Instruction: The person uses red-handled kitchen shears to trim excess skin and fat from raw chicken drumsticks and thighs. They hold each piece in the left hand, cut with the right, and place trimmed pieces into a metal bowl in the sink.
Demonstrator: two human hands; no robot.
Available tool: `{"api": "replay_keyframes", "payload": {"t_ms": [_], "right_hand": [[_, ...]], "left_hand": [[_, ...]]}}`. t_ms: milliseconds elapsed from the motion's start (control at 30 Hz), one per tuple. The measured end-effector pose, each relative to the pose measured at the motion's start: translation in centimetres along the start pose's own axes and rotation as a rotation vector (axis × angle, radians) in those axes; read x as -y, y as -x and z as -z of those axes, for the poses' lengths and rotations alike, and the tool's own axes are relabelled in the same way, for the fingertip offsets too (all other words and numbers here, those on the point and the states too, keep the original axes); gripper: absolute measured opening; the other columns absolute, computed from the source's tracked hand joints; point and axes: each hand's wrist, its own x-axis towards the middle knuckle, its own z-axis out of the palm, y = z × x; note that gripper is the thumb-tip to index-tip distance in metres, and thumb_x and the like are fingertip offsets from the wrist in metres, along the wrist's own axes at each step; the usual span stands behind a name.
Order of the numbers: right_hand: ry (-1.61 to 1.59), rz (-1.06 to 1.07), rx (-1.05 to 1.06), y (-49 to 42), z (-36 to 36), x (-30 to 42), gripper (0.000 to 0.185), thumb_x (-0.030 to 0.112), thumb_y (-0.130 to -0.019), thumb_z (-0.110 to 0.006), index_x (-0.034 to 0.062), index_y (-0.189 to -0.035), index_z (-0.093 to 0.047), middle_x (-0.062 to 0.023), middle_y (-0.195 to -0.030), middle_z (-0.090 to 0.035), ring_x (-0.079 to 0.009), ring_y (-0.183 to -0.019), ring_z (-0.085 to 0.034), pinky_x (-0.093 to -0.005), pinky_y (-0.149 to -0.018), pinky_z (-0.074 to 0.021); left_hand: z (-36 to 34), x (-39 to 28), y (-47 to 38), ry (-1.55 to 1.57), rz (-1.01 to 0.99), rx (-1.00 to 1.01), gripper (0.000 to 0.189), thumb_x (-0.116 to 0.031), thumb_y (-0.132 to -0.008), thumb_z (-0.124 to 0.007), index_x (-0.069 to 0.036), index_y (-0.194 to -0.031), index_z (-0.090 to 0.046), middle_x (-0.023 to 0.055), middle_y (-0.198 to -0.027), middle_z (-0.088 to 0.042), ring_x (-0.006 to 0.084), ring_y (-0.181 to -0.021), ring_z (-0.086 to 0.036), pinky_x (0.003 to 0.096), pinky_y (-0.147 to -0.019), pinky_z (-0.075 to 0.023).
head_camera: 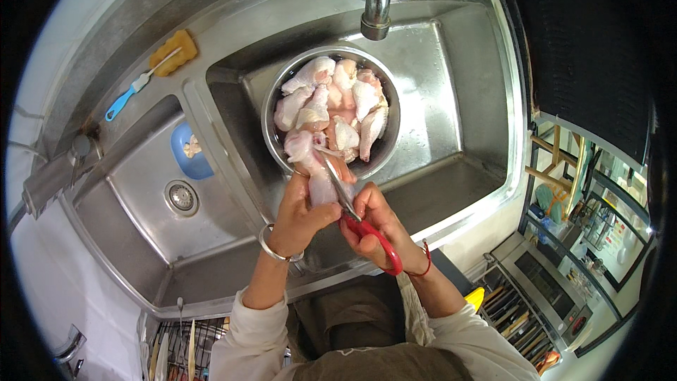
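My left hand (301, 217) grips a raw chicken piece (316, 169) over the near rim of a round steel bowl (394, 116). In my right hand (378, 222) is a pair of red-handled scissors (376, 235), its blades lying along the piece. Whether the blades are parted is hard to tell. Raw chicken pieces (344, 98), several of them drumsticks, fill much of the bowl, which stands in the larger sink basin. My left fingers are partly hidden behind the held piece.
A faucet (376, 10) hangs over the far side of the larger sink basin (431, 79). In the smaller basin (211, 227), a blue dish (182, 140) holds pale scraps (191, 146) near the drain strainer (182, 198). A blue-handled brush (127, 96) rests against a yellow sponge (172, 55) on the ledge.
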Motion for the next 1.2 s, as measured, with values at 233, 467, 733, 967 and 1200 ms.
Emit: {"api": "replay_keyframes", "payload": {"t_ms": [233,467,733,967,1200], "right_hand": [[-0.02,-0.079,0.026,0.4,0.5,-0.7,0.058,0.051,-0.076,-0.069,0.0105,-0.092,-0.03,0.0006,-0.078,-0.042,-0.0068,-0.066,-0.034,-0.0195,-0.057,-0.0287],[0.024,-0.085,-0.016,0.4,0.5,-0.8,0.063,0.061,-0.074,-0.066,0.0119,-0.092,-0.03,0.0011,-0.077,-0.041,-0.0053,-0.065,-0.034,-0.0184,-0.054,-0.0278],[-0.06,-0.017,-0.042,-0.4,0.0,-0.9,0.061,0.065,-0.078,-0.058,0.0136,-0.092,-0.028,0.0006,-0.067,-0.04,-0.0034,-0.053,-0.032,-0.0168,-0.045,-0.0243],[-0.085,-0.174,-0.024,-0.4,0.5,0.0,0.058,0.061,-0.081,-0.057,0.0125,-0.092,-0.028,0.0017,-0.073,-0.04,-0.0036,-0.058,-0.035,-0.0174,-0.049,-0.0274],[-0.054,-0.032,-0.008,-0.6,0.6,-0.3,0.054,0.06,-0.085,-0.052,0.0128,-0.093,-0.029,0.0028,-0.062,-0.038,-0.003,-0.048,-0.032,-0.0178,-0.043,-0.024]], "left_hand": [[1.1,0.5,1.0,0.022,0.067,-0.001,0.034,0.004,-0.069,-0.058,-0.004,-0.1,-0.048,0.0052,-0.094,-0.05,0.012,-0.081,-0.05,0.0243,-0.07,-0.0433],[1.2,1.3,1.9,-0.095,0.172,-0.017,0.037,0.009,-0.071,-0.057,-0.003,-0.105,-0.049,0.0039,-0.096,-0.052,0.0107,-0.083,-0.053,0.0258,-0.069,-0.0459],[1.7,1.8,1.6,-0.103,0.258,-0.042,0.043,0.009,-0.074,-0.057,-0.002,-0.115,-0.048,0.0037,-0.094,-0.056,0.0115,-0.083,-0.057,0.0264,-0.07,-0.049],[2.0,1.9,1.5,-0.137,0.393,-0.1,0.038,0.006,-0.073,-0.058,0.002,-0.109,-0.049,0.0058,-0.088,-0.058,0.014,-0.077,-0.058,0.0275,-0.067,-0.0485],[2.1,2.1,1.2,-0.224,0.366,-0.101,0.037,0.003,-0.071,-0.058,0.004,-0.107,-0.05,0.0067,-0.085,-0.059,0.0146,-0.073,-0.057,0.029,-0.067,-0.0473]]}}
